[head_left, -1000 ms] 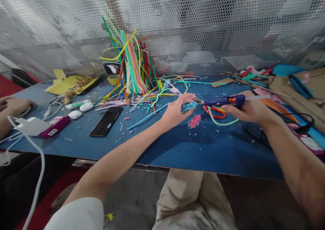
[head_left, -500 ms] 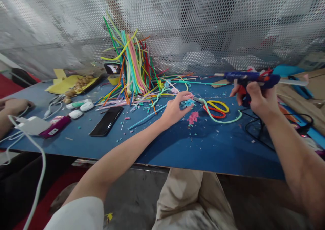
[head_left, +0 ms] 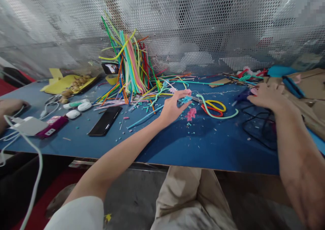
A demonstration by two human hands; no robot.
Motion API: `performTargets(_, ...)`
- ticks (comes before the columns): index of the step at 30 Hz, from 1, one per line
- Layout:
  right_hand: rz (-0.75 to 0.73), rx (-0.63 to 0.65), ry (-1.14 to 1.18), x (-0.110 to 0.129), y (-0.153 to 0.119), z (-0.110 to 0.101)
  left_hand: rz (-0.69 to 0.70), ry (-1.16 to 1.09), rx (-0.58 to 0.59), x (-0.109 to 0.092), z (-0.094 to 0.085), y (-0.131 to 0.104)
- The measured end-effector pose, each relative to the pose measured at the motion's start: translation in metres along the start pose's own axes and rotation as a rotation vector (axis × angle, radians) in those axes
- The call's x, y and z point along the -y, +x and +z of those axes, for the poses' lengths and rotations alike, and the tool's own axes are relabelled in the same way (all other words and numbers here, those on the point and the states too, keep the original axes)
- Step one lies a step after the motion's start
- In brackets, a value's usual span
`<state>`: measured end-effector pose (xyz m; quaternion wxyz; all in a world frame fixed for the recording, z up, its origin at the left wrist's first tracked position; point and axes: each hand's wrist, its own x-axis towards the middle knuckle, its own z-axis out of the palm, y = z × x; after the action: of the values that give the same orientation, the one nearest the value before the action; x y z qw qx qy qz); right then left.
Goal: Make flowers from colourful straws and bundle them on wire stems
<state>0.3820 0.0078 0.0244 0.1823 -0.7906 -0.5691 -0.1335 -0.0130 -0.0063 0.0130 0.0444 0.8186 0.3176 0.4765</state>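
Observation:
My left hand [head_left: 174, 107] is over the middle of the blue table, its fingertips on a small pink and light-blue fuzzy piece [head_left: 186, 98]. Just below it lies a pink fuzzy piece [head_left: 191, 114]. Scissors with red and yellow handles [head_left: 215, 107] rest to its right, their blades toward my fingertips. A mint-green pipe cleaner [head_left: 225, 117] curves around them. At the right my right hand [head_left: 266, 96] is low at the tabletop, its fingers closed on a dark blue glue gun [head_left: 243, 95]. My palm hides much of the gun.
A large bundle of coloured pipe cleaners [head_left: 133, 66] stands at the back. Left of centre are a black phone [head_left: 105, 121], white cases [head_left: 73, 114] and a purple power strip [head_left: 53, 127]. Black cable [head_left: 257, 135] coils at the right near cardboard [head_left: 311, 84]. Another person's hand [head_left: 12, 108] is far left.
My right hand has come down with the glue gun from above the table to the tabletop, turning palm down. My left hand has barely moved. The view has shifted slightly.

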Motion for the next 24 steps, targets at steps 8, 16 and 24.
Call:
performTargets(8, -0.662, -0.364, 0.551, 0.085, -0.044, -0.056, 0.177, 0.01, 0.027, -0.001, 0.0, 0.001)
performTargets(16, -0.676, 0.024, 0.551, 0.121, -0.082, -0.045, 0.341, 0.03, 0.044, -0.002, 0.005, 0.0)
performTargets(24, -0.45, 0.354, 0.833, 0.128, -0.084, -0.047, 0.391, 0.044, 0.033, -0.001, 0.007, -0.001)
